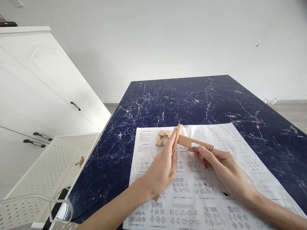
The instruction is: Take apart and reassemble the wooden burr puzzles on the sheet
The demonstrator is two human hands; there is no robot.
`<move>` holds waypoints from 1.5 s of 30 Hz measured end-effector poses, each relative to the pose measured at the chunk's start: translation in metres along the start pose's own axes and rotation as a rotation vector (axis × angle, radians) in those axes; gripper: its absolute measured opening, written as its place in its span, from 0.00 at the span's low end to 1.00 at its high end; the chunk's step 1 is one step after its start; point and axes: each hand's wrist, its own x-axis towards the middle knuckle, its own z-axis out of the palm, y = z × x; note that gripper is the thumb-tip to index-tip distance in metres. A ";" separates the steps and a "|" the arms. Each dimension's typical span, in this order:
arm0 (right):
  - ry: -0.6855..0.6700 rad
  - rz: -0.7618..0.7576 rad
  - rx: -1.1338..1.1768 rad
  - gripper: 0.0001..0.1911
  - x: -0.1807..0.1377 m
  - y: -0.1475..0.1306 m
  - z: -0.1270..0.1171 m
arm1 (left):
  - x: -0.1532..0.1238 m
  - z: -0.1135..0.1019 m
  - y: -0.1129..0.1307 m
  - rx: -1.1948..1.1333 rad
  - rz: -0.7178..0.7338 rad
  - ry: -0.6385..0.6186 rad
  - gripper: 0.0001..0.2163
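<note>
Pieces look only partly joined: your left hand point(163, 166) pinches an upright bar point(177, 138), your right hand point(222, 163) grips a notched bar point(188, 141) meeting it from the right, can't tell if locked, with a block cluster point(160, 140) grouped on the printed sheet's point(230, 140) far left.

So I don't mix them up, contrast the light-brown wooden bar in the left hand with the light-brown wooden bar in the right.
The right bar has a cut-out notch; the left bar shows none. The right bar bears black marks; none show on the left bar. In the picture, the left bar runs steeply, the right bar nearer level. Both are light-brown wood.
</note>
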 end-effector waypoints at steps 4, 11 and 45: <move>-0.060 0.022 0.039 0.29 -0.003 -0.004 0.001 | 0.000 0.001 -0.001 0.003 0.032 0.005 0.37; -0.092 -0.019 0.051 0.30 -0.002 0.001 0.003 | 0.001 0.001 0.001 -0.013 0.060 -0.036 0.37; -0.237 -0.071 0.053 0.29 -0.008 0.010 0.009 | 0.006 -0.004 0.007 -0.143 0.027 0.028 0.31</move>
